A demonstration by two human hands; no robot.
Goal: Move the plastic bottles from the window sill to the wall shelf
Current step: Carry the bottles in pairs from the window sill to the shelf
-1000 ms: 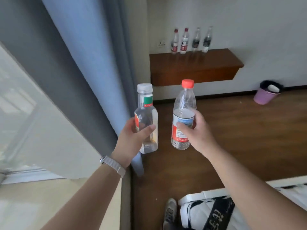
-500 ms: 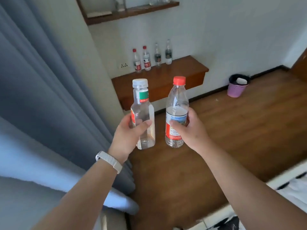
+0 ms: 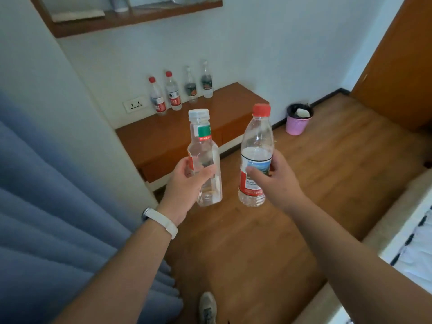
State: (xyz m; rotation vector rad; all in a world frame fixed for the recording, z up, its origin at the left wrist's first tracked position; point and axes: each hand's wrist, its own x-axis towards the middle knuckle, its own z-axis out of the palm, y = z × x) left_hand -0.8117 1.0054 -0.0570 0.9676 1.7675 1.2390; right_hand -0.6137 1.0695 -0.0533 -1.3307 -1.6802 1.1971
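My left hand (image 3: 187, 183) grips a clear square bottle with a clear cap and a green and red label (image 3: 203, 146), held upright. A round bottle with a red cap and a red and blue label (image 3: 256, 146) is gripped in my right hand (image 3: 275, 181), tilted slightly right. Both bottles hang in the air over the wooden floor, in front of the brown wall shelf (image 3: 187, 127). Several bottles (image 3: 173, 92) stand in a row at the back of that shelf against the white wall. The window sill is out of view.
A blue curtain (image 3: 46, 206) hangs at the left beside a white wall corner. A higher wooden shelf (image 3: 131, 19) is at the top. A pink bin (image 3: 298, 120) stands on the floor by the wall, a wooden door (image 3: 402, 54) at the right, a bed edge (image 3: 397, 218) at the lower right.
The view has swung away from the window toward the room. The wall shelf has come nearer and both held bottles have moved toward it. The grips are unchanged.
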